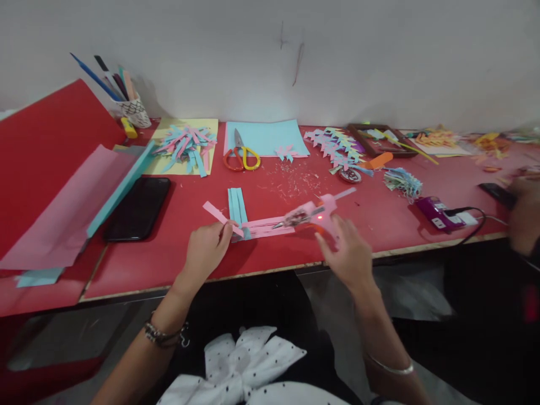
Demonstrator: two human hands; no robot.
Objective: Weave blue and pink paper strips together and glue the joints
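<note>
My left hand (206, 247) pinches a short pink paper strip (217, 214) between thumb and fingers. Under it, light blue paper strips (237, 206) point away from me and long pink paper strips (261, 226) run to the right, meeting at a corner. A pink hot glue gun (324, 212) with a small lit red light lies with its nozzle over the pink strips. At its handle is my right hand (348, 253), thumb and fingers apart; the fingertips are partly hidden behind the handle.
Scissors (240, 156), a pile of cut strips (189, 143) and blue sheets (265, 136) lie toward the wall. A black phone (139, 208) is at left. Folded paper chains (333, 147) and a purple power adapter (439, 214) sit at right, near another person's hand (525, 214).
</note>
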